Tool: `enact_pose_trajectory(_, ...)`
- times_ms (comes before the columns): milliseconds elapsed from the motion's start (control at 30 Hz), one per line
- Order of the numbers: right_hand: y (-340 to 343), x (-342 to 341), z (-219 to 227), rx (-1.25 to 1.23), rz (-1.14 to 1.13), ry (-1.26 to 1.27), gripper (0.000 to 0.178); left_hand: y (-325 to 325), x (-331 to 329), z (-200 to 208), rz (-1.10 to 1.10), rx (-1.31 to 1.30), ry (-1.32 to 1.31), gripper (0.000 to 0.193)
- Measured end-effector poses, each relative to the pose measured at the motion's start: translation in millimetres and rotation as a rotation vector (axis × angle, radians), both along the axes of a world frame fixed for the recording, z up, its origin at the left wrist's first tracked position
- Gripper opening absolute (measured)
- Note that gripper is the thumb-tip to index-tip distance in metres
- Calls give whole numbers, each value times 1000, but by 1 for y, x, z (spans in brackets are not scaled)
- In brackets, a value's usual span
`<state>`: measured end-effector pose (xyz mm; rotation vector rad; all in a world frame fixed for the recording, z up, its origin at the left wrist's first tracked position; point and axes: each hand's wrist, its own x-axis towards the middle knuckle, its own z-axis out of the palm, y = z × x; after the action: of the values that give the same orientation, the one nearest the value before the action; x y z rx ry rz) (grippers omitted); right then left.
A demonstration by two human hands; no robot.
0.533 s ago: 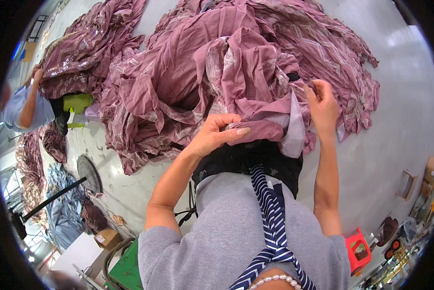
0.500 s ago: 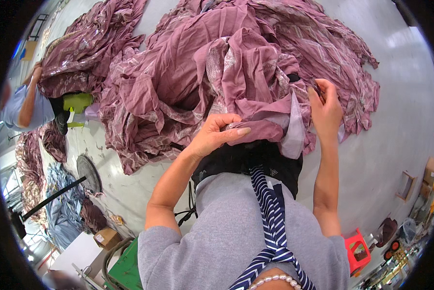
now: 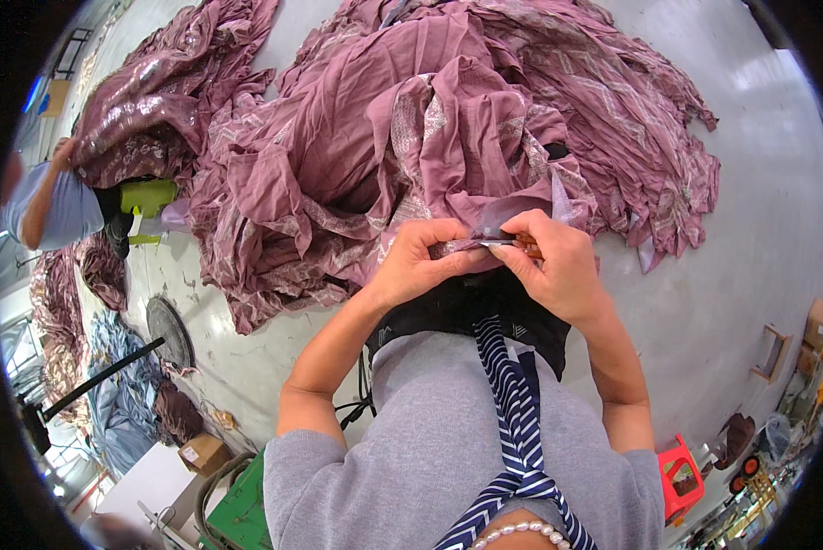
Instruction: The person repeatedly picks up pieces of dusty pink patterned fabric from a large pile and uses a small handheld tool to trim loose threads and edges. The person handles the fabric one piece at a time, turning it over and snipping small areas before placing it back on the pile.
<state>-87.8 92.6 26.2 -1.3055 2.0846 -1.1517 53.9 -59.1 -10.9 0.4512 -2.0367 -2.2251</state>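
A large heap of mauve cloth with whitish printed patterns [image 3: 338, 119] lies in front of me, and its near part reaches over my lap. My left hand [image 3: 422, 261] pinches an edge of this cloth between thumb and fingers. Close against it, my right hand [image 3: 554, 261] is closed around small thread snips [image 3: 498, 242]; mostly the thin silvery blade shows, lying at the pinched cloth edge. The fingers hide the handle. Just beyond the hands, a greyish-lilac underside of the cloth [image 3: 508, 209] is turned up.
At the left, another person [image 3: 49, 206] handles more mauve cloth [image 3: 146, 119] beside a lime-green seat [image 3: 146, 195]. A round-based stand [image 3: 169, 330], blue cloth [image 3: 123, 394] and a carton [image 3: 203, 452] are lower left. A red stool [image 3: 675, 477] stands at my lower right.
My right hand has come down and left, bringing the snips to the cloth edge at my left hand. The left hand keeps its pinch. The other person's arm has shifted slightly.
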Motion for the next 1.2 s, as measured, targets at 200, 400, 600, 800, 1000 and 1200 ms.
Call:
enact_pose_trajectory(200,-3,4,-3,3,14,59,20,0,1,1,-31,-5,24,17)
enact_pose_trajectory(400,7,-10,1,-119,-232,-275,26,-3,7,2,-21,-16,-65,15)
enact_pose_trajectory(600,11,-10,-7,18,-189,224,54,-5,5,10,-12,-119,-11,13)
enact_pose_trajectory(800,43,-30,-47,54,-406,-76,14,-8,11,5,89,-386,12,26)
enact_pose_trajectory(1000,10,34,25,-307,140,-408,13,10,-18,1,-258,-509,115,46)
enact_pose_trajectory(1200,17,31,36,-544,168,-22,27,-9,-10,36,-205,-514,125,46)
